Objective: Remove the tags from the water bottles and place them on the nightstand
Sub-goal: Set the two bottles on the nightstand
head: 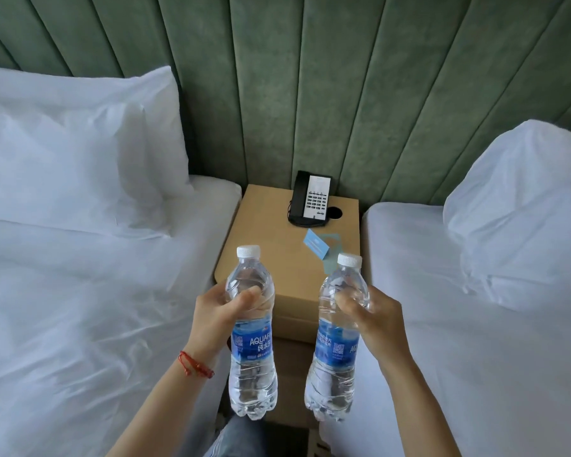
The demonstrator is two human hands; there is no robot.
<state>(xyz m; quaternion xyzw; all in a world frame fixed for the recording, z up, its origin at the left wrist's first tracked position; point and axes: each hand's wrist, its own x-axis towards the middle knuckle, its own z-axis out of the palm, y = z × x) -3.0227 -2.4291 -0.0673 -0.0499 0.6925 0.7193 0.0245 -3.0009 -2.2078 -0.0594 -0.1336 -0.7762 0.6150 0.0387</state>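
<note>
Head view: both hands' fingers wrap upright bottles, left hand on left bottle, right hand on right bottle; nightstand lies at twelve o'clock, equally near both.

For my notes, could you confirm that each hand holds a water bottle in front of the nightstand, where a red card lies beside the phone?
Nearly: the card is blue, as the head view shows. Each hand holds a bottle before the nightstand, with the phone beside the card.
</note>
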